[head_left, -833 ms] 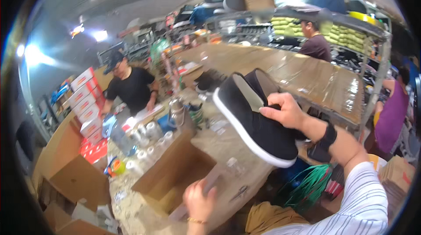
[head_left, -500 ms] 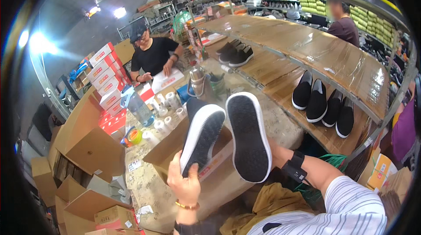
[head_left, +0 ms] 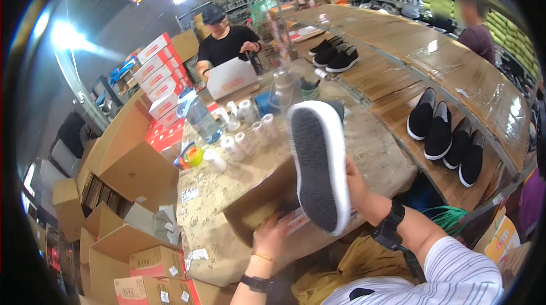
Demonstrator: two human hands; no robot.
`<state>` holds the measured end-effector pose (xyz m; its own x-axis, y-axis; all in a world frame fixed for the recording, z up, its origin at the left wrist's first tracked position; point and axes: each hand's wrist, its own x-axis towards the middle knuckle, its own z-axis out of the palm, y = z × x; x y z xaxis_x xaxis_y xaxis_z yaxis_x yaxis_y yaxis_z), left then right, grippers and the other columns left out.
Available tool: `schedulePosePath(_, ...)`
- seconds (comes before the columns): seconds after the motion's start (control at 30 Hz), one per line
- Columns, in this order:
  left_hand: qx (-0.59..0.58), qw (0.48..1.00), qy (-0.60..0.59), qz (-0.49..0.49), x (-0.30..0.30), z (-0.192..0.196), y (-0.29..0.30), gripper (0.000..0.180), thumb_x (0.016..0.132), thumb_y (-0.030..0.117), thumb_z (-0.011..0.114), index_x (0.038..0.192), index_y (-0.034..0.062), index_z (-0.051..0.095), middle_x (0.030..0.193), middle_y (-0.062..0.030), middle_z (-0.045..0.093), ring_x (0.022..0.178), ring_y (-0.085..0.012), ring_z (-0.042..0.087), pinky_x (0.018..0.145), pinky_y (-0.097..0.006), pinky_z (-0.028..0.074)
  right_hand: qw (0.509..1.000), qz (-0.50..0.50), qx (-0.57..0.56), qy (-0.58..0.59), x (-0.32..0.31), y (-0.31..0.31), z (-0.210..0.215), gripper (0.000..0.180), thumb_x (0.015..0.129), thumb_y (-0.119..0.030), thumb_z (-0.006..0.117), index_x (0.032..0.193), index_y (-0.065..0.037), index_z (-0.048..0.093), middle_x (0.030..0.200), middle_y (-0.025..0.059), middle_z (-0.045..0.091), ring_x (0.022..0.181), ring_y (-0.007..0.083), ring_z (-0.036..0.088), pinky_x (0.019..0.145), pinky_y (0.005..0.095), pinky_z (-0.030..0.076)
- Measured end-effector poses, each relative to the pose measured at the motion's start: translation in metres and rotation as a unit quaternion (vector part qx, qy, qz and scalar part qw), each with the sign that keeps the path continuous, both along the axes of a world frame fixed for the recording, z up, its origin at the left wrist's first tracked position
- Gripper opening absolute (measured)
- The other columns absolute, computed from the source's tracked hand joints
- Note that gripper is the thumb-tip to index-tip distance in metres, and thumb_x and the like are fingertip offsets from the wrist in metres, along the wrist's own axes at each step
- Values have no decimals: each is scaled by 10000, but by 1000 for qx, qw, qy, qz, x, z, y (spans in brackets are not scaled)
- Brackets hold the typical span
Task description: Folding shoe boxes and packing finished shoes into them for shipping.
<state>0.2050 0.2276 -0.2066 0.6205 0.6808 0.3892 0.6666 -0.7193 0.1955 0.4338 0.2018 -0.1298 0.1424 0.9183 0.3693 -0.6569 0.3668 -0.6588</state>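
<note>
My right hand point(head_left: 356, 186) grips a slip-on shoe point(head_left: 318, 163) from behind, its dark textured sole and white rim turned toward me. The shoe stands nearly upright over the near part of the table, and most of its upper is hidden. My left hand point(head_left: 271, 235) is at the near side of an open cardboard shoe box point(head_left: 245, 214), below and left of the shoe. Its fingertips are partly hidden at the box, so what they hold does not show. The raised shoe also covers part of the box.
The box stands on a paper-covered table point(head_left: 210, 237). White rolls point(head_left: 232, 148), a water bottle point(head_left: 200, 116) and tape rolls point(head_left: 192, 156) lie beyond. Black shoes point(head_left: 438, 130) stand on the right rack point(head_left: 392, 86). Across the table a person point(head_left: 230, 43) handles a white box point(head_left: 232, 77). Cartons point(head_left: 133, 174) crowd the left.
My left hand has lowered to the box, and the shoe it held no longer shows. The other shoe has turned slightly in my right hand. The person opposite has tilted the white box up.
</note>
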Motion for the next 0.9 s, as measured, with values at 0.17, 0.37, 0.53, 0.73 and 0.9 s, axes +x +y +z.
schedulePosePath(0.17, 34, 999, 12, -18, 12, 9, -5, 406, 703, 50, 606, 1107, 85, 585, 1123, -134, 534, 988, -321, 541, 850, -409, 460, 668, -323, 330, -584, -17, 58, -11, 119, 724, -62, 657, 762, -52, 544, 982, 118, 605, 905, 315, 571, 765, 374, 452)
schedulePosePath(0.37, 83, 987, -106, 84, -66, 48, 25, 315, 680, 129, 692, 983, 82, 617, 1012, -130, 572, 964, -275, 542, 804, -368, 443, 765, -290, 113, -564, 48, 67, -21, 129, 740, -166, 674, 810, -75, 614, 819, 106, 617, 803, 284, 610, 660, 372, 471)
schedulePosePath(0.53, -154, 932, -254, 210, -61, -2, 56, 948, 594, 202, 833, 1306, 50, 225, 1404, -241, 96, 1345, -376, 56, 1108, -444, 113, 642, -326, -105, -686, 55, 88, -67, 308, 859, -246, 551, 1089, -40, 549, 1012, 192, 582, 918, 355, 590, 769, 449, 467)
schedulePosePath(0.73, 36, 928, -311, 200, -78, -59, 58, 818, 624, 60, 776, 1274, 39, 279, 1313, -230, 297, 1266, -335, 284, 1055, -439, 228, 731, -194, -66, -651, 49, 90, -115, 491, 879, -323, 526, 1256, -15, 455, 1140, 240, 535, 1054, 345, 549, 881, 393, 446)
schedulePosePath(0.9, -35, 982, -174, 62, -106, -20, 39, 363, 675, 145, 676, 1022, 48, 633, 993, -116, 670, 797, -284, 653, 850, -403, 460, 772, -172, -174, -587, 99, 113, -73, 431, 812, -276, 630, 1142, -7, 566, 1108, 160, 600, 1025, 275, 579, 875, 322, 456)
